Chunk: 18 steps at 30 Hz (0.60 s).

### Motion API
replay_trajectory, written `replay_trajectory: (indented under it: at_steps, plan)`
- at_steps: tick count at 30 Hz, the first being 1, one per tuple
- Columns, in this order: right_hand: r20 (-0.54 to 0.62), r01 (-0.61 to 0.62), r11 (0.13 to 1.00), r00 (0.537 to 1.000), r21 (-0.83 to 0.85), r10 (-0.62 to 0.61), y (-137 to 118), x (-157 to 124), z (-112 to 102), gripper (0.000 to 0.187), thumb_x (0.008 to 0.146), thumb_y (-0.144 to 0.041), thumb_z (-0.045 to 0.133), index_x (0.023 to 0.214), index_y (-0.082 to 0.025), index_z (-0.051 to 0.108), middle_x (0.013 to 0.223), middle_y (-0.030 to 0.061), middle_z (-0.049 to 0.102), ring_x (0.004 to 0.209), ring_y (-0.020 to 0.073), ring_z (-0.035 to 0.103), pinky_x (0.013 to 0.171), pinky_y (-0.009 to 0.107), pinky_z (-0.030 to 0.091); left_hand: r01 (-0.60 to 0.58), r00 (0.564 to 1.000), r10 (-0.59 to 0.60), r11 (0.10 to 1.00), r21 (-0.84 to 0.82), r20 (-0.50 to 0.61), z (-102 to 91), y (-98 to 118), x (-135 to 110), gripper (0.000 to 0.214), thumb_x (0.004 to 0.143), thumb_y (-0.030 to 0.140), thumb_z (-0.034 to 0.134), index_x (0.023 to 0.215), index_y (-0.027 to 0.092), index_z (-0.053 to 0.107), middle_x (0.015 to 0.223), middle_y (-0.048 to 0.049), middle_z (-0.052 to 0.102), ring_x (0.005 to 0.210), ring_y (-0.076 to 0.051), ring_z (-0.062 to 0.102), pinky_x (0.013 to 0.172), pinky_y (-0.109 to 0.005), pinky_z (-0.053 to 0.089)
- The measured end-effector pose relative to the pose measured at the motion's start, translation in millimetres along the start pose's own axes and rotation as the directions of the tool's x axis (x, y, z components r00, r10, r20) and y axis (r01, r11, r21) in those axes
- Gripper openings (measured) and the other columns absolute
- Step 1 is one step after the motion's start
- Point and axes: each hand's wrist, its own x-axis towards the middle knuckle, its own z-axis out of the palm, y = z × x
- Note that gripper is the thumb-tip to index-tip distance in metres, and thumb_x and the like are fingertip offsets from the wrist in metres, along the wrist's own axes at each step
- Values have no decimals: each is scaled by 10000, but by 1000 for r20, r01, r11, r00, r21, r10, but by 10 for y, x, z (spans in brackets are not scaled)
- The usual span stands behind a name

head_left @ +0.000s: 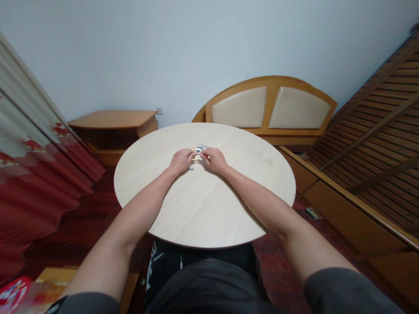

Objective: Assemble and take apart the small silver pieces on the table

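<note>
My left hand (181,160) and my right hand (214,159) face each other over the middle of a round pale wooden table (203,209). The fingers of both are closed in a pinch around something small and thin, too small to make out. Just beyond the fingertips lies a little cluster of grey and dark pieces (198,149), partly hidden by the hands. A thin yellowish piece (195,160) shows below the fingers. Close to my left hand, a small grey piece (191,168) rests on the tabletop.
Behind the table stand a low wooden cabinet (114,118) and a padded headboard (238,107). A slatted wooden frame (376,113) leans at the right above a wooden rail. Red and white curtains (42,157) hang at the left. A box (59,275) sits on the floor, lower left.
</note>
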Motion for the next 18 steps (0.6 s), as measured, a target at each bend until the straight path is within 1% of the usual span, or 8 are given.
replay_trajectory:
  at_steps: [4, 9, 14, 18]
  plan:
    - [2, 9, 1000, 1000, -3, -9, -24, -1, -10, 290, 1082, -329, 553, 1076, -190, 807, 1030, 120, 780, 954, 258, 663, 864, 347, 433, 21, 1000, -21, 1000, 1, -8, -11, 24, -4, 403, 1075, 340, 434, 922, 200, 779, 1059, -105, 808, 972, -253, 702, 844, -336, 483]
    - [10, 13, 1000, 1000, -3, -13, -44, 3, -26, 289, 1087, -307, 541, 1080, -190, 806, 1038, 118, 775, 956, 253, 660, 860, 336, 425, 57, 998, -57, 998, 32, -5, -6, 33, 2, 512, 1106, 405, 359, 872, 203, 768, 955, -98, 798, 902, -245, 695, 785, -328, 470]
    - [13, 26, 1000, 1000, -7, -26, -54, 0, -48, 290, 1083, -298, 541, 1072, -182, 806, 1021, 121, 774, 946, 253, 662, 847, 333, 423, 64, 998, -64, 997, 48, -11, -8, 35, 1, 514, 1102, 422, 379, 844, 208, 769, 926, -93, 803, 872, -240, 694, 760, -325, 465]
    - [17, 27, 1000, 999, 3, -27, -56, -4, -54, 279, 1073, -291, 547, 1089, -191, 807, 1023, 118, 777, 942, 255, 662, 851, 339, 435, 52, 998, -51, 998, 30, -22, -8, 27, 3, 475, 1086, 411, 420, 851, 213, 781, 948, -90, 812, 883, -242, 700, 761, -326, 475]
